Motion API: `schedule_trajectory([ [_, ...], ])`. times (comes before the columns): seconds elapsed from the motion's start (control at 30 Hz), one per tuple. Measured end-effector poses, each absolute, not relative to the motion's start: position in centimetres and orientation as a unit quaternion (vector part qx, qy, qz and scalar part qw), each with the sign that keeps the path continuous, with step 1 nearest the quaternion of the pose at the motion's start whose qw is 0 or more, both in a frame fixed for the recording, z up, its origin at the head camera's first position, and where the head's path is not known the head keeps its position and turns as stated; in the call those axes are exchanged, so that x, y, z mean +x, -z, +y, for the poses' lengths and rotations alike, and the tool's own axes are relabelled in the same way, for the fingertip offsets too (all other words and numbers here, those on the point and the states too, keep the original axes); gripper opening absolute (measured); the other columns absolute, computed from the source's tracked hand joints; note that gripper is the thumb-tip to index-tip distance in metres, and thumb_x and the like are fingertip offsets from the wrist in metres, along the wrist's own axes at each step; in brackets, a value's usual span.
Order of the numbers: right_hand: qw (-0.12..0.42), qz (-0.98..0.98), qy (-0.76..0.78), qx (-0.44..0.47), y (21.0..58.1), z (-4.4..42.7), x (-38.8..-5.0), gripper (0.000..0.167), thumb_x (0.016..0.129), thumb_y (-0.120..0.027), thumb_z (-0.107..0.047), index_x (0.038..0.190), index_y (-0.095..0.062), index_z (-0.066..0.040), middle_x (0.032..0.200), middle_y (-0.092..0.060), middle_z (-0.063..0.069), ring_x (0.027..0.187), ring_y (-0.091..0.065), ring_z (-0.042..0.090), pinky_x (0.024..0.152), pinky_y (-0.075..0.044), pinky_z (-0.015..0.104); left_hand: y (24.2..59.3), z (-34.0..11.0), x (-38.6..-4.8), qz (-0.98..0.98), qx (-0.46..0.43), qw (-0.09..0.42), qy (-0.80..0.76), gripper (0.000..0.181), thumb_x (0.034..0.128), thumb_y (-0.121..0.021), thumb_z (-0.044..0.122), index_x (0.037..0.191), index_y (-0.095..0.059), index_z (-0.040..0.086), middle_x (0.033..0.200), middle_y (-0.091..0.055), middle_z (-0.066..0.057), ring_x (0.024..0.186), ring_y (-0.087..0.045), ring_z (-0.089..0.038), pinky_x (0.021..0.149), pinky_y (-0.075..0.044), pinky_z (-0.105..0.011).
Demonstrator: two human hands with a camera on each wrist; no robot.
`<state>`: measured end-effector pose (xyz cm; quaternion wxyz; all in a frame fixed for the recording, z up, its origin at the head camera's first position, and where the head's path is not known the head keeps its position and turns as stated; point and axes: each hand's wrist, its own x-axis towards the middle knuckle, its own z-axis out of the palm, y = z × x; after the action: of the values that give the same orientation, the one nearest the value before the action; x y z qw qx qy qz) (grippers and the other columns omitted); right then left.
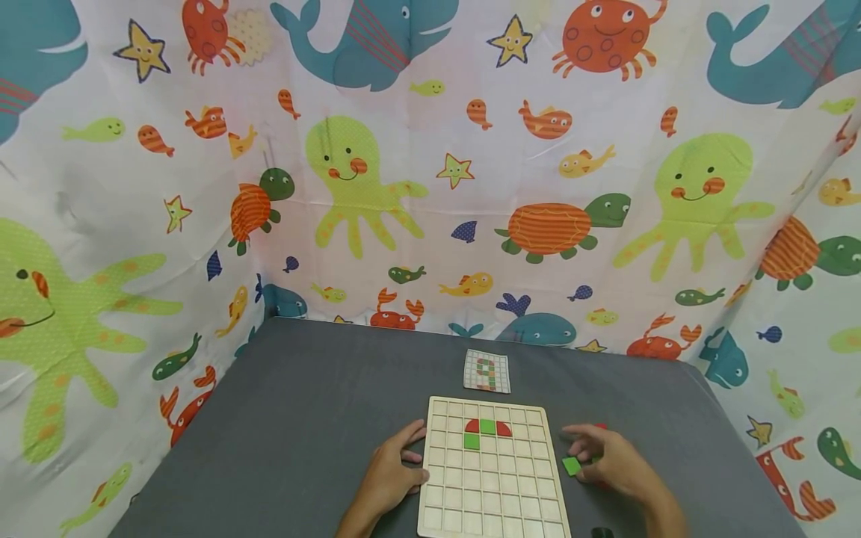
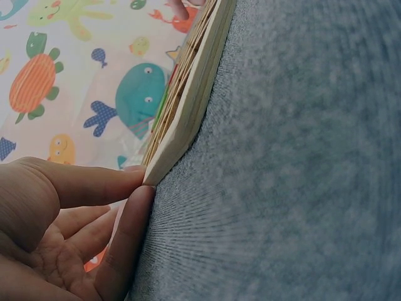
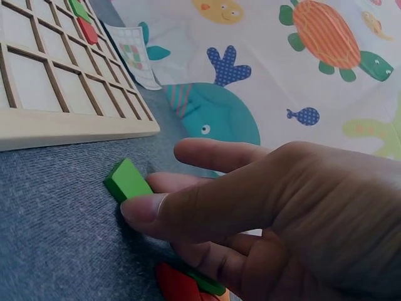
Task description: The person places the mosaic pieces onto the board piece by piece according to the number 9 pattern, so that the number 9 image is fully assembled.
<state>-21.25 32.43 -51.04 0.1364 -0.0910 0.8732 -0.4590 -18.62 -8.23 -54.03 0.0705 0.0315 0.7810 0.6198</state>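
A wooden grid board lies on the table, holding red quarter-round tiles and green square tiles near its far end. My left hand rests against the board's left edge, its thumb and index fingertips touching the rim; the left wrist view shows the thumb at the wooden edge. To the right of the board, my right hand pinches a loose green square tile between thumb and fingers, with the tile tilted close to the cloth. Beneath that hand lie a red tile and another green piece, partly hidden.
A small pattern card with a coloured grid lies just beyond the board. Grey cloth covers the table. A curtain printed with sea animals surrounds it at the back and sides. A dark object shows at the near edge.
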Motion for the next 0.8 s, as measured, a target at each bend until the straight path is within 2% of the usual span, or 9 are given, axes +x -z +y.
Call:
schedule_trajectory([
  [0.37, 0.124, 0.887, 0.439, -0.071, 51.08, 32.13, -21.39, 0.065, 0.069, -0.083, 0.01, 0.132, -0.066, 0.005, 0.1, -0.072, 0.007, 0.088, -0.066, 0.021, 0.071, -0.054, 0.026, 54.12, -8.24, -18.65, 0.776, 0.032, 0.075, -0.625, 0.086, 0.0757, -0.078, -0.015, 0.155, -0.055, 0.009, 0.148, -0.064, -0.013, 0.101, -0.065, -0.024, 0.057, -0.061, -0.035],
  [0.57, 0.125, 0.892, 0.432, -0.046, 51.01, 31.96, -21.29, 0.06, 0.074, -0.083, 0.006, 0.132, -0.067, 0.004, 0.098, -0.071, 0.006, 0.086, -0.065, 0.02, 0.069, -0.053, 0.026, 54.14, -8.22, -18.65, 0.777, 0.029, 0.076, -0.624, 0.086, 0.0757, -0.079, -0.015, 0.154, -0.055, 0.01, 0.148, -0.064, -0.012, 0.102, -0.065, -0.024, 0.057, -0.061, -0.035],
  [0.8, 0.121, 0.889, 0.44, -0.02, 50.99, 31.64, -21.21, 0.069, 0.073, -0.085, 0.009, 0.138, -0.063, 0.004, 0.096, -0.07, 0.006, 0.086, -0.064, 0.022, 0.068, -0.053, 0.029, 54.01, -8.18, -18.63, 0.784, 0.036, 0.071, -0.616, 0.086, 0.0753, -0.079, -0.016, 0.154, -0.055, 0.007, 0.148, -0.064, -0.014, 0.102, -0.066, -0.025, 0.056, -0.06, -0.034],
])
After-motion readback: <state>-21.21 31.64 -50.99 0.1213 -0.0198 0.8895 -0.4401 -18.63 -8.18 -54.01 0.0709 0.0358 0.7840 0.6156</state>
